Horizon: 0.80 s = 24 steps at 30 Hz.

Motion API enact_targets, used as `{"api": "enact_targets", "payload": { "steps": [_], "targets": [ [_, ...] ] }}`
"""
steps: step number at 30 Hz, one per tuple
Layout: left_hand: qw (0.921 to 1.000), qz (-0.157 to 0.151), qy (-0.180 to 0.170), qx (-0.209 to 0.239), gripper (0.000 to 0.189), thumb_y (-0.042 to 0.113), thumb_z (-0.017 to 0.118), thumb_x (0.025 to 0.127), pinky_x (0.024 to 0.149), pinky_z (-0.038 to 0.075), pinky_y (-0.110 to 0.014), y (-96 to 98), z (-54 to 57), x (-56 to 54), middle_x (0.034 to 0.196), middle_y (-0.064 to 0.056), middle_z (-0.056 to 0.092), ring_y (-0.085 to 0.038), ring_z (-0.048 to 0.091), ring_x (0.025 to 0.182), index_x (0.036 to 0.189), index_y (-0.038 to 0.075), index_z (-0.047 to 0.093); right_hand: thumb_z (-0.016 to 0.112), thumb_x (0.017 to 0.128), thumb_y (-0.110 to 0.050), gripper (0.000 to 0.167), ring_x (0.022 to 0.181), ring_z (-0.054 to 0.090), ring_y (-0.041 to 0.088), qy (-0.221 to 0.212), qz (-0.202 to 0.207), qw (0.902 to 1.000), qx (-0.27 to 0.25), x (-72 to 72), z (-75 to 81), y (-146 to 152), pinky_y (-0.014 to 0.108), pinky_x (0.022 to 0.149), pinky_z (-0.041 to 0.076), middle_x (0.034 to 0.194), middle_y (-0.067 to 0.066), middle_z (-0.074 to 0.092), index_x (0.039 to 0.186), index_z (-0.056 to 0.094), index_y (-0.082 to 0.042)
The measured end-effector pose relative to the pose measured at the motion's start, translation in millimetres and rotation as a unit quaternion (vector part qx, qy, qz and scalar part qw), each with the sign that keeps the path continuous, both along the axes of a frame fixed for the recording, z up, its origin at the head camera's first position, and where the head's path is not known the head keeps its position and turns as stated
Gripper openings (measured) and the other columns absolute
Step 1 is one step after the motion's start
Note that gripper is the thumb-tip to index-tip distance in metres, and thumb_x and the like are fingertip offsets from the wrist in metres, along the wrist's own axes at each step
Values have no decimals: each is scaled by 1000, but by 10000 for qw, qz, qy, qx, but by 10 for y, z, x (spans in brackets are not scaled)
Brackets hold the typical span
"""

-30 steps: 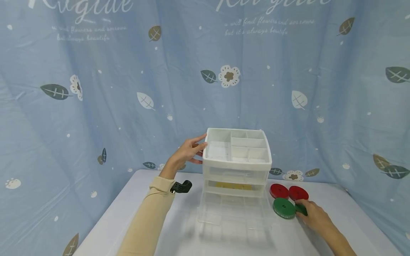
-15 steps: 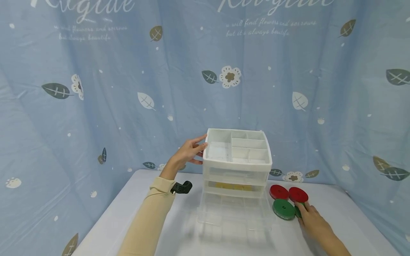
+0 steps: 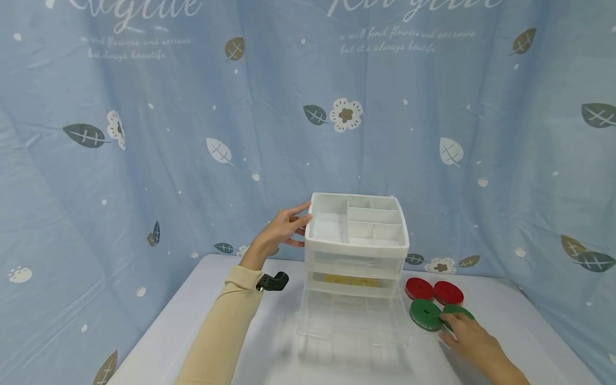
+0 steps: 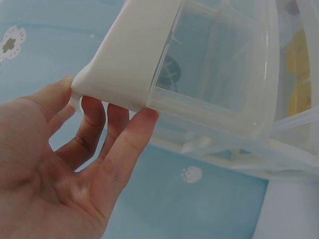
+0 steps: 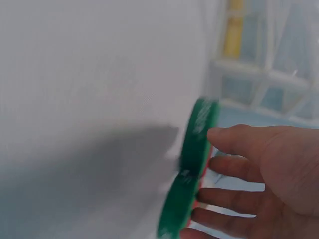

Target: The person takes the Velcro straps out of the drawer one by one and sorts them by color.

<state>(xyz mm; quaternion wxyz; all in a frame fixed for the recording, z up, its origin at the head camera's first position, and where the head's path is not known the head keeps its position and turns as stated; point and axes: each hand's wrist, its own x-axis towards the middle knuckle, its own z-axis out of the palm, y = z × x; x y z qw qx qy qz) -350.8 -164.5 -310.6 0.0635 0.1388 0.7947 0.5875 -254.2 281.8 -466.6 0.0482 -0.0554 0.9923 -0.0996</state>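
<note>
A white drawer unit [image 3: 356, 249] with a divided top tray stands mid-table. My left hand [image 3: 281, 229] holds its upper left side, the thumb on the rim and fingertips against the side wall, as the left wrist view [image 4: 75, 164] also shows. To the right of the unit, two green ribbon rolls [image 3: 425, 314] lie side by side. Over the right green roll [image 3: 460, 310] is my right hand [image 3: 474, 339]; in the right wrist view its fingers are extended, their tips at the rolls' faces. Two red ribbon rolls [image 3: 419, 289] lie just behind.
The clear bottom drawer [image 3: 353, 321] is pulled out toward me. Yellow items [image 3: 351, 279] show through the drawer above it. Behind the white table [image 3: 207, 299] hangs a blue patterned curtain [image 3: 269, 107].
The right green roll, earlier tilted in my right hand's grip, now lies flat beside the other green one. My right fingers have loosened from it. My left hand stays in place.
</note>
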Motion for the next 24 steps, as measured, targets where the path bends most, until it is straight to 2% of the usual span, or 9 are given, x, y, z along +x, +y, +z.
{"api": "enact_targets", "payload": {
  "steps": [4, 8, 14, 18, 21, 24],
  "targets": [
    [10000, 22, 51, -33, 59, 34, 54, 101, 79, 62, -46, 0, 8, 9, 125, -21, 62, -23, 71, 91, 154, 39, 29, 75, 84, -42, 48, 103, 63, 39, -160, 26, 9998, 64, 97, 88, -174, 68, 69, 54, 114, 18, 67, 116, 68, -7],
    [10000, 4, 67, -21, 59, 34, 54, 102, 78, 63, -45, 0, 9, 18, 126, -21, 62, -26, 70, 94, 154, 38, 29, 76, 82, -42, 42, 95, 66, 28, -231, 63, 9997, 101, 198, 141, -374, 64, 70, 57, 106, 9, 71, 110, 71, -10],
    [9999, 54, 74, -44, 59, 34, 54, 102, 76, 63, -43, -6, 2, 13, 125, -21, 62, -24, 71, 92, 154, 38, 29, 78, 82, -39, 33, 86, 66, 20, 66, 284, 9996, -31, 350, 227, -658, 54, 72, 60, 94, 1, 71, 103, 73, -14],
    [9999, 63, 72, -56, 59, 34, 54, 102, 78, 63, -46, -9, 4, 10, 125, -20, 62, -25, 71, 92, 154, 39, 28, 79, 81, -29, 21, 78, 64, 17, 147, 411, 9988, -203, 436, 273, -814, 50, 72, 61, 90, 0, 72, 93, 73, -13],
    [10000, 45, 32, -35, 59, 34, 54, 101, 83, 61, -51, -5, 5, 12, 124, -19, 63, -30, 70, 96, 154, 39, 29, 80, 81, -25, 16, 71, 62, 15, 172, 485, 9987, -33, 506, 287, -879, 47, 69, 62, 87, 1, 72, 90, 73, -13],
    [10000, 24, 22, -14, 59, 34, 54, 101, 85, 59, -53, 0, 5, 17, 124, -19, 63, -35, 68, 100, 154, 40, 29, 80, 81, -28, 19, 67, 59, 14, 93, 400, 9990, 151, 569, 311, -925, 47, 68, 62, 84, 0, 71, 90, 72, -14]
  ]
}}
